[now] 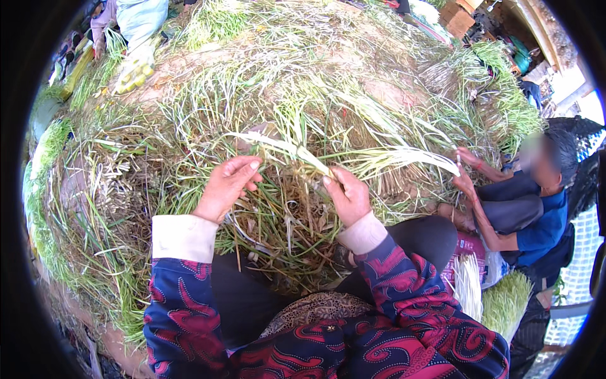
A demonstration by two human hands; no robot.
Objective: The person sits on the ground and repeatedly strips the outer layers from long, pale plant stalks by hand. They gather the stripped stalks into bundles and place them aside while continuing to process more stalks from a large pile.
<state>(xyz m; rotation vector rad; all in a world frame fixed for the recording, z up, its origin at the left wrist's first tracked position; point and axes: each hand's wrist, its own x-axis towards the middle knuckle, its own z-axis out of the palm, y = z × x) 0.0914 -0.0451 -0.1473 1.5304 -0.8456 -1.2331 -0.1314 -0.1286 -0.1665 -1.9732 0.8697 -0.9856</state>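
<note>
My right hand [349,190] pinches the lower end of a pale green-white plant stalk [310,158], whose length reaches up and to the left, over the heap. Close to that stalk, on its left, my left hand [230,182] is raised with its thumb and fingers near each other; no stalk is plainly seen in it. Below both hands lies a tangled heap of green and dry brown leaves [279,237]. A spread of long pale stalks [374,121] lies just beyond my hands.
At the right a seated person [544,213] holds a bunch of white stalks [421,156]. White stalks [468,284] and a green bundle [506,301] stand near my right knee. Another person [106,21] is at the upper left, near a bag with yellow items [135,76].
</note>
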